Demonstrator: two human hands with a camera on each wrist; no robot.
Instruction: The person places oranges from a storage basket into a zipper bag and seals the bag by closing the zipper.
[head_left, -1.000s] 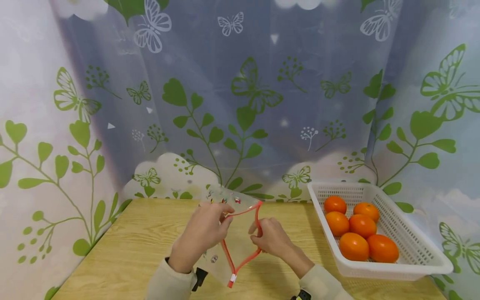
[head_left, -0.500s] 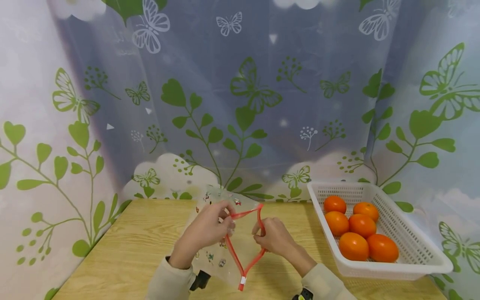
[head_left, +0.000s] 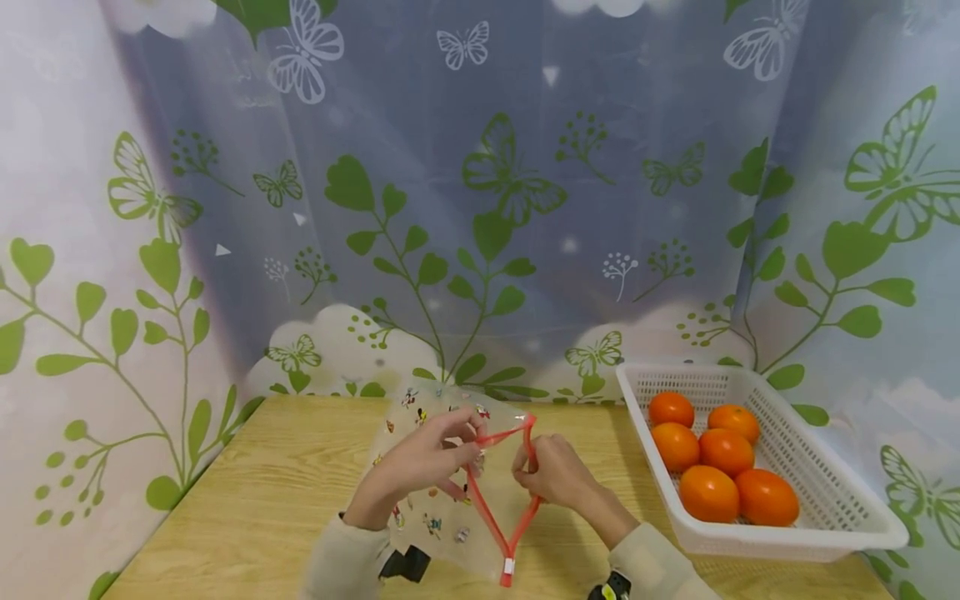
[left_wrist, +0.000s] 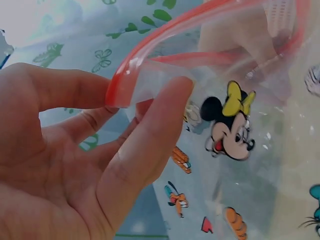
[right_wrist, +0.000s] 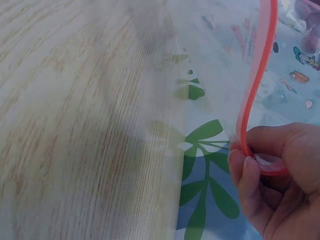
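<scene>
A clear plastic zipper bag [head_left: 433, 527] with cartoon prints and a red zip edge is held up between the two hands. Its mouth is spread into a diamond, with a white slider [head_left: 508, 567] at the lower corner. My left hand [head_left: 420, 458] holds the left side of the mouth; in the left wrist view the thumb [left_wrist: 150, 135] lies over the printed plastic and the index fingertip meets the red edge. On the opposite side, my right hand [head_left: 557, 473] pinches the red edge [right_wrist: 256, 82] between thumb and curled fingers.
To the right stands a white perforated basket [head_left: 840, 517] with several oranges [head_left: 724, 452] in it. The wooden table [head_left: 247, 500] ends at a patterned curtain [head_left: 420, 208] behind and at the sides.
Both hands and the bag have shifted a little to the right, the left hand more than the right. The slider corner has swung right, and more printed plastic shows at the left.
</scene>
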